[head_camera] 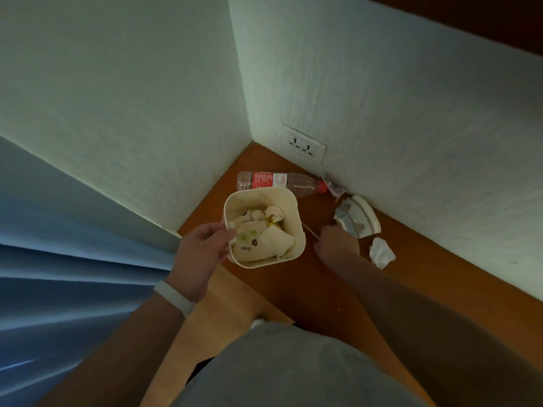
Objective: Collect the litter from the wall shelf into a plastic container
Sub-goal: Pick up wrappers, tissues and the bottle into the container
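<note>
Cream plastic container (289,230), gripped at its rim by the left hand (199,254), holds crumpled wrappers. Right of the container, the right hand (338,245) pinches a thin stick (311,232) on the shelf (332,277). Beyond the container lie a crushed cup (357,220), tissue (381,252) and bottle (279,183).

A brown wooden wall shelf (411,277) ran into the corner beneath white textured walls. A plastic bottle (279,183) with a red label and red cap lay on its side near the corner, a small torn wrapper (332,186) just beside the cap. Further along lay a crushed paper cup (357,218) (patterned, against the wall), a thin wooden stick (311,231) and a crumpled white tissue (381,252).
</note>
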`<control>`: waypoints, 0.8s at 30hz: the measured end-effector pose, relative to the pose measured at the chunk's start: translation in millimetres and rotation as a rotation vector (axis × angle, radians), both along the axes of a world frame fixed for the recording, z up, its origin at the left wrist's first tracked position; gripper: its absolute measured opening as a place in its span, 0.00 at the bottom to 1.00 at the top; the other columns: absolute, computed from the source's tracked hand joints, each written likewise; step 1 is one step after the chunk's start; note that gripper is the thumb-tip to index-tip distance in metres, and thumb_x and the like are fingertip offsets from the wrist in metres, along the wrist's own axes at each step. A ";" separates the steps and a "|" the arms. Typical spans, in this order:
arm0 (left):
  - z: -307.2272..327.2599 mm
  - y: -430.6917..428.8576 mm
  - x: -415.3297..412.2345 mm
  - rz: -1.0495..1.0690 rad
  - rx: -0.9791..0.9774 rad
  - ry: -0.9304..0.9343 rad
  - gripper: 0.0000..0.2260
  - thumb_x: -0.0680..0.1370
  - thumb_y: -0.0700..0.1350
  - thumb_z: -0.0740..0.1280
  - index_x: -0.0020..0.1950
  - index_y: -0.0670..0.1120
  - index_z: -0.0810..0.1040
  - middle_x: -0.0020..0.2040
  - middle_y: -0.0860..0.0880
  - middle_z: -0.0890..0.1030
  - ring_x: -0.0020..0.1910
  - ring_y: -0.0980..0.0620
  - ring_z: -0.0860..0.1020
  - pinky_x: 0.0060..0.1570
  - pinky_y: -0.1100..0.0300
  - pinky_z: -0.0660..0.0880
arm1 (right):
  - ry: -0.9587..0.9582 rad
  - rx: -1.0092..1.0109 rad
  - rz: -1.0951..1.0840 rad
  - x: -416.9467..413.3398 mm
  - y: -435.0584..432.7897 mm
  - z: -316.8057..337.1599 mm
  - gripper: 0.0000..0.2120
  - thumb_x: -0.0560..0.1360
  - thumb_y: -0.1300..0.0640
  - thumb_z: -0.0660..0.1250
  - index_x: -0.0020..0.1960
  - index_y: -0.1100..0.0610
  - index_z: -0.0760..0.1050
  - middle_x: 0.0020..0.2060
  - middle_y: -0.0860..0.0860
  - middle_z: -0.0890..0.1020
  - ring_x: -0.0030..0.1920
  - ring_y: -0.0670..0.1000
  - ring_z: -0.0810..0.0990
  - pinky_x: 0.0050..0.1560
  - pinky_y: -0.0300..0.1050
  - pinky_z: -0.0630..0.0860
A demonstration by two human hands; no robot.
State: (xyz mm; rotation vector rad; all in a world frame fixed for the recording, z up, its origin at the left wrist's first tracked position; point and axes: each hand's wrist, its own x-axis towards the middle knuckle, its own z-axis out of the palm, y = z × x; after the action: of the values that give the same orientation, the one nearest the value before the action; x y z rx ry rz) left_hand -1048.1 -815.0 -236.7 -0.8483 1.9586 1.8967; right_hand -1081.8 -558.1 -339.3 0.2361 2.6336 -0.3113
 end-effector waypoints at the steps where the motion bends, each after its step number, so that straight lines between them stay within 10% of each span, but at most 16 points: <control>1: 0.0 -0.5 0.3 -0.002 -0.001 0.005 0.06 0.78 0.40 0.71 0.53 0.41 0.83 0.51 0.39 0.86 0.54 0.41 0.84 0.57 0.47 0.81 | -0.001 0.002 0.010 3.1 1.1 2.1 0.09 0.77 0.52 0.63 0.53 0.57 0.75 0.48 0.54 0.78 0.48 0.55 0.79 0.41 0.48 0.73; 24: 22.9 1.9 -3.5 -0.072 -0.113 0.134 0.05 0.74 0.49 0.73 0.49 0.51 0.85 0.48 0.47 0.87 0.52 0.45 0.84 0.51 0.48 0.82 | 0.304 -0.532 -0.135 73.4 36.8 180.3 0.04 0.73 0.57 0.69 0.41 0.52 0.75 0.34 0.50 0.78 0.32 0.46 0.74 0.33 0.42 0.72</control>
State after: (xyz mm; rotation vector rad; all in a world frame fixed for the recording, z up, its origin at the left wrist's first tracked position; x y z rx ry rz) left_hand -1051.7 -813.2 -213.8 -0.6864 2.1626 1.8603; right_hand -1008.4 -521.3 -159.1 0.1971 2.7064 -1.1498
